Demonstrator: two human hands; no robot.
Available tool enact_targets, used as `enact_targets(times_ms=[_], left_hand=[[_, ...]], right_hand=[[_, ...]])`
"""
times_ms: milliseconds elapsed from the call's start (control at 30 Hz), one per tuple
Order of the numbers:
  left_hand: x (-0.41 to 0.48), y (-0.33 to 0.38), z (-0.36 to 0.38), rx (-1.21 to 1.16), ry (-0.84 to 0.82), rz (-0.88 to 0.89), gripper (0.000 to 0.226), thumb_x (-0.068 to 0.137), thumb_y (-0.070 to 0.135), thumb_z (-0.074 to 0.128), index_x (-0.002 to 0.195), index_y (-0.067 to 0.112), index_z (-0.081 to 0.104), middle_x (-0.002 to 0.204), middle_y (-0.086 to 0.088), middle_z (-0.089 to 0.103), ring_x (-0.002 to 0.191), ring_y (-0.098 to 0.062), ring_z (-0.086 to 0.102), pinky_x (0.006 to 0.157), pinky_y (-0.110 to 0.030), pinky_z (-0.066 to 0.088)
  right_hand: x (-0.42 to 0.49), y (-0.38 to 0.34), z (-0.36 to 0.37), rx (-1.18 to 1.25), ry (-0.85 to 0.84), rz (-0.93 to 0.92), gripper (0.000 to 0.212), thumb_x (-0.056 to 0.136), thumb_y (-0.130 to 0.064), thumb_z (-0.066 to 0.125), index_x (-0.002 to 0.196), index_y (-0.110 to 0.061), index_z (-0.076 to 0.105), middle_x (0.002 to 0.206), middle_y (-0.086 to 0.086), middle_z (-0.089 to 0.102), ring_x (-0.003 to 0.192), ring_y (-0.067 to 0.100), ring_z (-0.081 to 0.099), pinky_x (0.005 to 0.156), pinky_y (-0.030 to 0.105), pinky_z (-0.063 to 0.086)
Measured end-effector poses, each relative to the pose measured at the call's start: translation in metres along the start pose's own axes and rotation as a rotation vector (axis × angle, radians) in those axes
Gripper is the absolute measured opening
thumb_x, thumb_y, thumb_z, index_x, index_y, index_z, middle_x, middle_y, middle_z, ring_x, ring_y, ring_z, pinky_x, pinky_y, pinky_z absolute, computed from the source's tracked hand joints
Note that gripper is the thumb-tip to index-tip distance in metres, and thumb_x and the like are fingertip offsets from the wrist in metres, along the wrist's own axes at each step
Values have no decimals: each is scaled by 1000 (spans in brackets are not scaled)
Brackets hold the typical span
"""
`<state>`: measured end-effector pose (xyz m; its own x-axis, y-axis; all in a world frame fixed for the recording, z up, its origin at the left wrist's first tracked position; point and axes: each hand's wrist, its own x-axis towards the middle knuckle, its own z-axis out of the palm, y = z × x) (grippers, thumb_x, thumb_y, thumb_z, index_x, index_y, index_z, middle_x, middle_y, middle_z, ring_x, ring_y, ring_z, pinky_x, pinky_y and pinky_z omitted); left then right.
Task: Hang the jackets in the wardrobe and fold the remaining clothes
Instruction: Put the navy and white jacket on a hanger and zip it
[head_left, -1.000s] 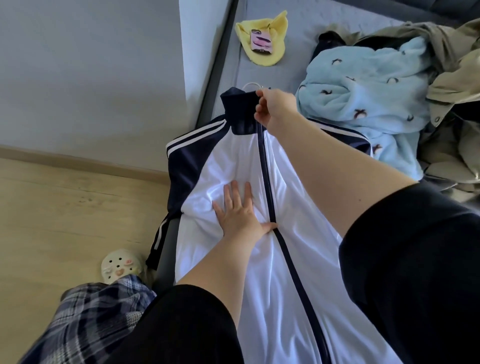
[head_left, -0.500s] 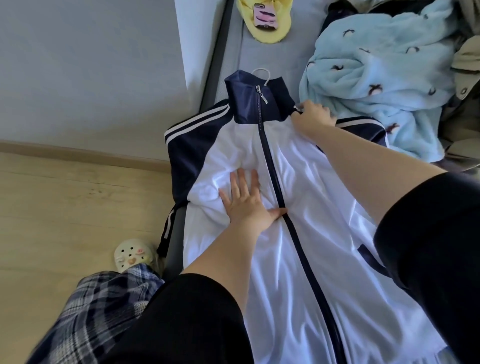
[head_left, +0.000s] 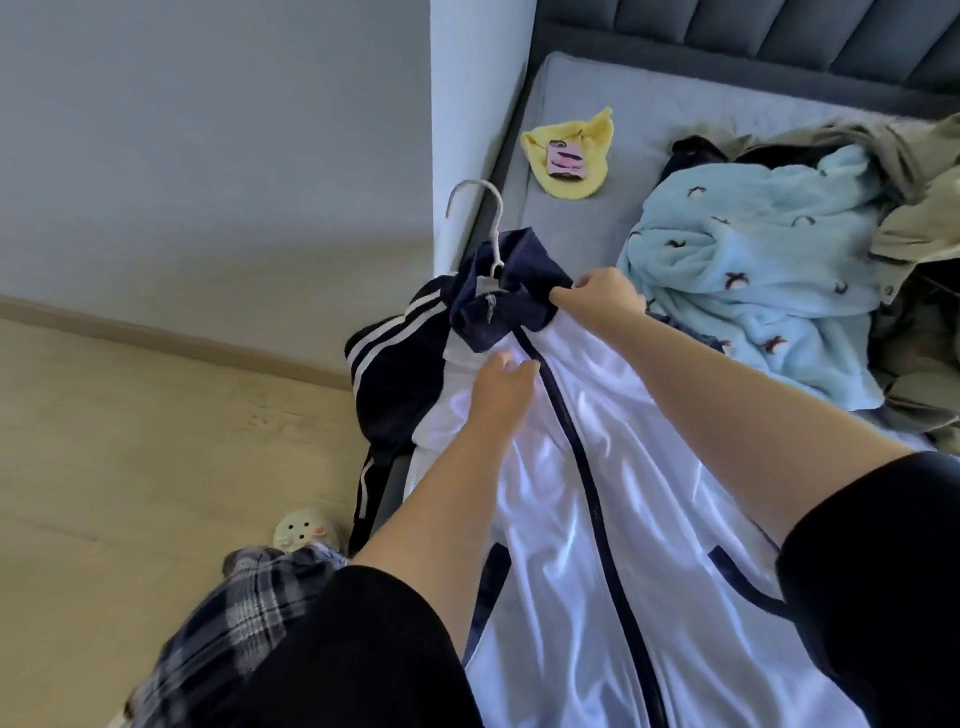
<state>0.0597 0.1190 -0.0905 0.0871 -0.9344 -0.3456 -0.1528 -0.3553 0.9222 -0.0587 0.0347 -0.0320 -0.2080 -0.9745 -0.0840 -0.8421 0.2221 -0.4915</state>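
The right hand (head_left: 602, 297) has its fingers curled tight on the navy collar of the white jacket (head_left: 597, 467), pinching the cloth just beside the zip. The left hand (head_left: 501, 387) lies lower on the white chest panel with fingers loosely bent against the fabric; whether it has actually gathered a fold, I cannot tell. Between and below both hands the jacket is spread over the edge of the grey bed (head_left: 597, 156), its navy striped sleeve drooping off the side left of the left hand. Just above the right hand, the white hanger (head_left: 480, 213) pokes its hook out of the collar. Right of the right hand sits a pale blue fleece (head_left: 753, 270) heaped against a khaki garment (head_left: 924, 218). Farther up the mattress lies a yellow cloth (head_left: 571, 156) with a pink phone (head_left: 565, 160) on it.
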Motion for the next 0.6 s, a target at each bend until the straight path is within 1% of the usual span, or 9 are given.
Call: enact_targets(times_ms=[67, 133, 200, 233, 267, 333, 400, 500, 600], left_hand=[[-14, 17, -11, -166, 82, 49, 28, 92, 18, 52, 120, 17, 51, 104, 9, 50, 98, -12, 51, 84, -25, 38], [-27, 34, -26, -210, 111, 129, 40, 91, 13, 51, 131, 19, 48, 116, 7, 55, 107, -11, 54, 85, -22, 38], [-36, 54, -43, -165, 109, 219, 52, 90, 10, 50, 139, 25, 42, 121, 2, 56, 118, -17, 52, 79, -14, 39], [-39, 66, -54, -134, 123, 255, 58, 89, 9, 49, 143, 28, 38, 122, -3, 55, 120, -21, 51, 79, -14, 40], [-41, 77, -63, -96, 141, 283, 64, 88, 8, 49, 146, 30, 32, 127, -7, 53, 122, -24, 49, 85, -18, 41], [-50, 105, -86, -39, 201, 336, 73, 87, 7, 51, 151, 28, 22, 142, -7, 43, 131, -24, 41, 103, -32, 40], [-62, 135, -112, -6, 263, 389, 75, 87, 6, 52, 152, 21, 19, 149, -8, 37, 136, -27, 36, 111, -42, 34], [-81, 185, -157, 98, 416, 542, 73, 85, 1, 53, 151, 11, 23, 153, -7, 32, 140, -25, 29, 115, -40, 26], [-103, 231, -208, 263, 599, 735, 72, 79, -1, 52, 147, 8, 30, 148, -8, 38, 136, -27, 32, 113, -39, 26]], right_hand=[[-15, -16, -15, -21, 40, -73, 31, 73, -32, 57, 54, -19, 35, 51, -5, 35, 51, 18, 33, 68, 32, 30], [-31, -37, -32, -4, 97, -149, 33, 73, -31, 57, 51, -19, 35, 50, -4, 34, 51, 18, 32, 68, 33, 30], [-46, -64, -49, 53, 149, -213, 34, 73, -32, 58, 50, -20, 37, 48, -5, 36, 50, 17, 33, 67, 32, 31], [-53, -79, -58, 90, 172, -240, 33, 73, -33, 59, 50, -20, 39, 49, -6, 39, 50, 16, 36, 66, 31, 34], [-58, -95, -65, 128, 189, -257, 32, 73, -34, 60, 51, -20, 42, 50, -6, 42, 51, 15, 39, 63, 30, 36], [-70, -135, -83, 213, 221, -294, 29, 71, -34, 61, 52, -21, 43, 50, -5, 43, 51, 15, 41, 54, 27, 34], [-84, -178, -106, 260, 254, -322, 29, 70, -32, 59, 52, -20, 40, 49, -4, 42, 49, 17, 38, 54, 27, 30], [-106, -247, -143, 323, 341, -412, 31, 72, -31, 57, 53, -19, 36, 49, -3, 40, 49, 19, 33, 66, 31, 32], [-126, -312, -178, 464, 464, -516, 33, 72, -30, 55, 51, -17, 33, 46, -3, 35, 46, 19, 30, 65, 31, 31]])
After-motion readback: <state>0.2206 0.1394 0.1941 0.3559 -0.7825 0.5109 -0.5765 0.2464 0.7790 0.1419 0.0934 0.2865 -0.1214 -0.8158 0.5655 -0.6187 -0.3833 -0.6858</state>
